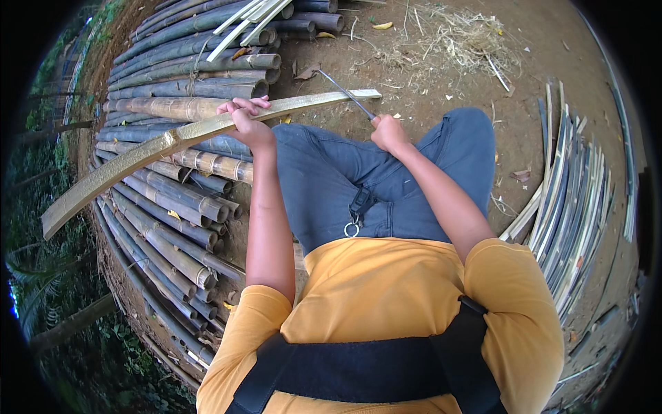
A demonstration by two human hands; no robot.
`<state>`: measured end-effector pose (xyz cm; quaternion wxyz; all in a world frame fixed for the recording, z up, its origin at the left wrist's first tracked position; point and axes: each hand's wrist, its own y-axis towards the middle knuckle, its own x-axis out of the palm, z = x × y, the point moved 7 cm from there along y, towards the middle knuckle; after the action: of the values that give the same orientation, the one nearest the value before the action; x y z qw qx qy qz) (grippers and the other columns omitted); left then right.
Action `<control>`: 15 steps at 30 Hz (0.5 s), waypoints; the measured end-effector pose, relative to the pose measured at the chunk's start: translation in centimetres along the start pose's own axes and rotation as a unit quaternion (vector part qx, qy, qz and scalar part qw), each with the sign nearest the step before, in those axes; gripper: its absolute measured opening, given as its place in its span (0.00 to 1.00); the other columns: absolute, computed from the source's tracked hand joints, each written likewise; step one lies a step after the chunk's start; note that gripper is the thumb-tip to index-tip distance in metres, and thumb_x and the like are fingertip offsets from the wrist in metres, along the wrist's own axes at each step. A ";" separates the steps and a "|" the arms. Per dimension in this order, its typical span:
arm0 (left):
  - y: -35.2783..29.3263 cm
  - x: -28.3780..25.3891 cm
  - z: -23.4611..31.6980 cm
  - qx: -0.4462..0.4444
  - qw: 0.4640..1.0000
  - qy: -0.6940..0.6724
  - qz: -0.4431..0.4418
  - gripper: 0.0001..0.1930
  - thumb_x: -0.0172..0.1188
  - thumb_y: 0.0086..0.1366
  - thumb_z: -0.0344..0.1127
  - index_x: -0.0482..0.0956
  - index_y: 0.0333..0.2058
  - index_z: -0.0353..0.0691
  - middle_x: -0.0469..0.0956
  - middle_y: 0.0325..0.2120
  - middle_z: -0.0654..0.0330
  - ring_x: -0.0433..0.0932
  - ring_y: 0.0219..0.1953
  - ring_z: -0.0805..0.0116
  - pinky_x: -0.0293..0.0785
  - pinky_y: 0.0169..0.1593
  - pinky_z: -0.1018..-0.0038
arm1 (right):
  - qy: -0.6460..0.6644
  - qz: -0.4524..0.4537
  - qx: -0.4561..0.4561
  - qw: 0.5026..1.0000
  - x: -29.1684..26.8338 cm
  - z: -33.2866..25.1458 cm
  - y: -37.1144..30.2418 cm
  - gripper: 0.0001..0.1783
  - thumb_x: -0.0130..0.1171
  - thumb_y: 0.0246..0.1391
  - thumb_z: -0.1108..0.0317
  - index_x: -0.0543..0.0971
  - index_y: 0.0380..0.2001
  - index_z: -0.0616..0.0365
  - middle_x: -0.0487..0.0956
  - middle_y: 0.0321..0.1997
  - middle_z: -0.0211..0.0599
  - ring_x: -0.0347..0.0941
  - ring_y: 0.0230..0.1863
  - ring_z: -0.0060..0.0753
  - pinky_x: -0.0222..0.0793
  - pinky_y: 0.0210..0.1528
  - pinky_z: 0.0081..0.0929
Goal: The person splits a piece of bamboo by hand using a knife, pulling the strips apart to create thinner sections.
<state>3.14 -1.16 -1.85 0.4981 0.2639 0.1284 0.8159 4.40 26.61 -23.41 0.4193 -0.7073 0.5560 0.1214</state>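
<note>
A long, pale split bamboo strip (148, 153) slants across from the lower left to a spot above my lap, with a raised node along it. My left hand (249, 124) grips this strip from below, its thumb and fingers around the edge. In my right hand (391, 134) is the handle of a knife (352, 96), its narrow blade pointing up and left. The blade crosses the strip's right end; whether it touches cannot be made out. My fingers hide most of the handle.
Dark bamboo poles (186, 90) are stacked at my left, several pale strips (249, 24) lying on top. Thin split strips (572, 200) form a bundle on the ground at right. Shavings (469, 45) cover the dirt ahead. Green plants (55, 276) line the far left.
</note>
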 end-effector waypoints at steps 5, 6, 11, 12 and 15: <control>0.3 -2.8 -0.9 -0.028 0.998 0.006 0.048 0.03 0.38 0.61 0.26 0.56 0.33 0.41 0.62 0.18 0.60 0.73 0.19 0.61 0.81 0.40 0.53 | -0.040 0.014 -0.014 0.999 -0.6 -2.3 -2.3 0.16 0.49 0.66 0.56 0.80 0.45 0.55 0.82 0.46 0.52 0.78 0.51 0.56 0.74 0.51 0.50; 0.5 -2.8 -1.0 -0.025 0.999 0.006 0.041 0.03 0.38 0.61 0.26 0.56 0.33 0.41 0.62 0.18 0.60 0.73 0.19 0.61 0.81 0.40 0.52 | -0.022 0.017 -0.028 0.999 -0.4 -1.8 -2.7 0.15 0.52 0.63 0.60 0.80 0.42 0.59 0.82 0.43 0.56 0.78 0.48 0.60 0.73 0.50 0.50; 0.0 -2.9 -0.7 -0.028 0.999 0.013 0.037 0.04 0.38 0.69 0.30 0.56 0.33 0.42 0.62 0.18 0.61 0.74 0.19 0.60 0.80 0.41 0.52 | -0.020 0.000 0.015 1.000 -1.1 -0.9 -0.5 0.17 0.52 0.64 0.56 0.80 0.45 0.56 0.81 0.47 0.54 0.78 0.51 0.57 0.73 0.52 0.50; -0.1 -2.7 -0.4 -0.009 1.000 -0.002 0.015 0.05 0.38 0.71 0.31 0.56 0.33 0.42 0.62 0.18 0.61 0.74 0.19 0.60 0.80 0.41 0.52 | -0.024 0.003 -0.008 1.000 -0.8 -1.4 -1.1 0.17 0.52 0.64 0.57 0.80 0.45 0.56 0.81 0.47 0.54 0.78 0.51 0.57 0.73 0.52 0.49; 0.4 -1.4 -0.4 0.005 1.000 0.024 0.007 0.04 0.37 0.70 0.30 0.56 0.33 0.42 0.62 0.18 0.61 0.74 0.19 0.60 0.80 0.41 0.52 | -0.020 0.006 0.019 1.000 -0.3 0.0 -0.4 0.16 0.52 0.64 0.58 0.80 0.45 0.58 0.81 0.48 0.54 0.77 0.52 0.58 0.73 0.53 0.48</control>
<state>3.11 -2.60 -2.43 0.4877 0.2477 0.1428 0.8249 4.61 26.82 -23.04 0.4428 -0.6938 0.5535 0.1276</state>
